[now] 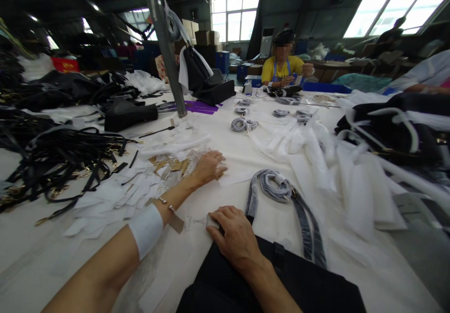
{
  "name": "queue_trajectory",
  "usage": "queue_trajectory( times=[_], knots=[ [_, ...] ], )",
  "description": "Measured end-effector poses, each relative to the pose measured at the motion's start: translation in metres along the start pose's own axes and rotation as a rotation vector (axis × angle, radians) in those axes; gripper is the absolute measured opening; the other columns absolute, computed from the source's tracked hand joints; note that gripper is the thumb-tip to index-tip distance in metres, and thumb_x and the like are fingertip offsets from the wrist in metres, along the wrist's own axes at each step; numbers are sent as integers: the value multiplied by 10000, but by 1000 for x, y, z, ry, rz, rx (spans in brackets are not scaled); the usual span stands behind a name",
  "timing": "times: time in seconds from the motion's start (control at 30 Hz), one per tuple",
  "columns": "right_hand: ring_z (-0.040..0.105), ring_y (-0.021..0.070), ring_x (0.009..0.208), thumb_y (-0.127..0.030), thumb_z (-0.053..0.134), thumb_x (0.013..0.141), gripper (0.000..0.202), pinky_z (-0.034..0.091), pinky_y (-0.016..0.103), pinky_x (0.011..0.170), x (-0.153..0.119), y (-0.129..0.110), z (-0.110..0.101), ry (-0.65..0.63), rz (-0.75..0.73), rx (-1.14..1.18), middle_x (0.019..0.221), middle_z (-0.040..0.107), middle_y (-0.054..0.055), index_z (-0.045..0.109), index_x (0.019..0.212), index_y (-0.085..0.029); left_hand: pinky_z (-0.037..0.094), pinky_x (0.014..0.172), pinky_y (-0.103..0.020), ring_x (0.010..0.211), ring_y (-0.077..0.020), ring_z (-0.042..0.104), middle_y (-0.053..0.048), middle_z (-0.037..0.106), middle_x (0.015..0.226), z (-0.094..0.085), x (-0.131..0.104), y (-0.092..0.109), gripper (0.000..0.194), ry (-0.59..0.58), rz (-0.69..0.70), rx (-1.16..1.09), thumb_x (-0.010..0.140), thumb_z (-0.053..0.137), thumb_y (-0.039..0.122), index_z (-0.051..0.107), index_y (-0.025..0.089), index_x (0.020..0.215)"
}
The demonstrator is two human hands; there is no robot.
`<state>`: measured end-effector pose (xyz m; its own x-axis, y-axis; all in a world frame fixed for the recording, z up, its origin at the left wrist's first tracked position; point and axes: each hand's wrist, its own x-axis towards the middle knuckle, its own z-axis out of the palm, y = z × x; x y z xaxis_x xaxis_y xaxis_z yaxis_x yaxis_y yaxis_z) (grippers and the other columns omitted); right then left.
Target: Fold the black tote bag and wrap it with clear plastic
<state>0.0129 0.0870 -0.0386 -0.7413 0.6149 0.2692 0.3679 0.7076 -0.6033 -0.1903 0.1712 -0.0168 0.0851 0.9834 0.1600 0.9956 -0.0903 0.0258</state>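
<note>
My left hand (210, 166) is over the table beside a pile of brown and white tags with strings (172, 166), fingers a little apart and nothing visible in them. A tag hangs by that wrist. My right hand (236, 238) rests on the top edge of a black bag (298, 282), its thumb and forefinger closed on a small pale tag (211, 221). Beyond the bag, its wrapped handles and a coiled wrapped strap (274, 185) lie on the white table.
Black straps with gold clasps (87, 158) and white paper slips (130, 188) cover the left. A metal post (168, 45) stands ahead. White wrapping (358, 181) and black bags (383, 130) lie right. A person in yellow (269, 71) works across the table.
</note>
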Motion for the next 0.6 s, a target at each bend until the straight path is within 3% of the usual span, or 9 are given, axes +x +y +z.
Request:
queue_trajectory(
  times=[0.1, 0.2, 0.33, 0.6],
  knots=[
    [571, 219, 972, -269, 629, 859, 180, 421, 351, 896, 0, 0, 0, 1, -3, -4, 995, 666, 31, 645, 1037, -252, 356, 1022, -304, 1183, -198, 493, -38, 574, 1247, 14, -4, 31, 383, -64, 125, -18, 864, 573, 463, 555, 251, 1183],
    [573, 225, 980, -257, 630, 856, 185, 420, 356, 903, 0, 0, 1, 7, -6, 4, 1004, 668, 39, 645, 1040, -248, 421, 919, -347, 1038, -221, 566, -79, 608, 1131, 23, 0, 46, 233, -72, 98, 7, 911, 512, 326, 583, 205, 1097],
    [572, 218, 990, -252, 634, 852, 211, 419, 351, 914, 0, 1, 2, 10, -14, 7, 1010, 668, 29, 639, 1063, -254, 430, 876, -390, 994, -246, 580, -137, 621, 1040, 20, 7, 39, 275, -46, 7, 52, 913, 350, 86, 598, 142, 1019],
    [574, 212, 983, -248, 644, 840, 188, 409, 342, 923, 0, -1, 1, 21, 8, 10, 992, 671, 24, 651, 1028, -255, 425, 908, -432, 985, -271, 602, -158, 652, 992, 0, -6, 19, 295, 43, -131, 26, 835, 390, 0, 628, 115, 967]
  ],
)
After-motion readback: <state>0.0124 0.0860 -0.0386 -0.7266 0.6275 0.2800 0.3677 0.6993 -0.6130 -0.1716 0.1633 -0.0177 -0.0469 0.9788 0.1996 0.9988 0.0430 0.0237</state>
